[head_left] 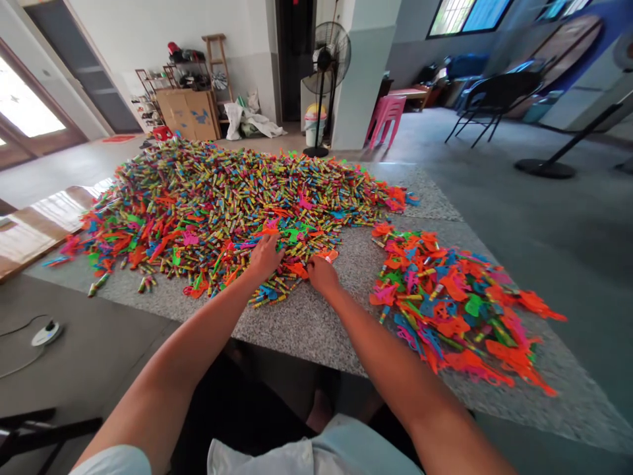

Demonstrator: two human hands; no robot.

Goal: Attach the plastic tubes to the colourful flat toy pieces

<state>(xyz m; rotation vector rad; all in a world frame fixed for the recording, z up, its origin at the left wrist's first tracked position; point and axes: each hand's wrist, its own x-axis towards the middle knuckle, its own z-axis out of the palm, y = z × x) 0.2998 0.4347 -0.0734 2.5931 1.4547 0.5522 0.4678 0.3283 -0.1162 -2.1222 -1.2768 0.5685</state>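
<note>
A large heap of small multicoloured plastic pieces [222, 191] covers the far and left part of a speckled granite slab [316, 323]. My left hand [264, 256] lies on the near edge of that heap, fingers spread flat over the pieces. My right hand [321, 274] is just beside it, fingers curled in a pinch at an orange piece [327, 255] at the heap's edge. To the right lies a separate, flatter pile of orange, pink, blue and green plastic toy shapes [459, 310].
The slab's near edge [297, 346] is close to my body. A white switch with a cable [46, 333] lies on the floor at left. Beyond the slab stand a pedestal fan [324, 72], a pink stool [386, 115], a black chair [494, 99] and cardboard boxes [188, 113].
</note>
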